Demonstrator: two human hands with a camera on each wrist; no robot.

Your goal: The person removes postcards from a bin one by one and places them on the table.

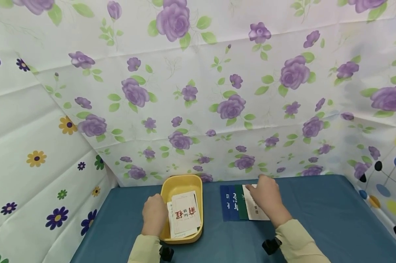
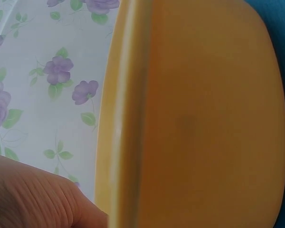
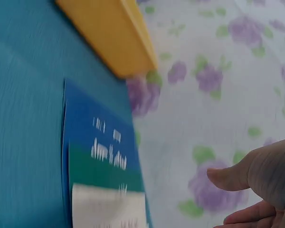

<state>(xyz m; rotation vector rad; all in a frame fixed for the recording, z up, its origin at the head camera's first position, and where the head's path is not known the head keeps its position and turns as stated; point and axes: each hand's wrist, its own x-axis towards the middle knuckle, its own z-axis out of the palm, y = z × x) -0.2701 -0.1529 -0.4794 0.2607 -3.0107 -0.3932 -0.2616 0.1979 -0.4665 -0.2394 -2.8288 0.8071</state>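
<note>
On the left, a yellow plastic basin [image 1: 181,179] stands with several printed cards or booklets [image 1: 184,215] inside, the top one cream with red characters. My left hand [image 1: 154,213] grips its left rim; the left wrist view shows the hand [image 2: 42,199] right at the yellow rim [image 2: 128,114], fingertips hidden. To the right lies an overlapping row: a blue booklet [image 1: 226,204], a green one [image 1: 242,204] and a cream one [image 1: 253,210]. Over the cream one is my right hand [image 1: 266,195]. In the right wrist view its thumb and fingers are apart, nothing between them.
A blue cloth [image 1: 214,233] covers the table. Behind it hangs a white curtain with purple flowers [image 1: 230,106], and patterned sheets close off the left and right sides. Each wrist wears a small black camera [image 1: 271,246].
</note>
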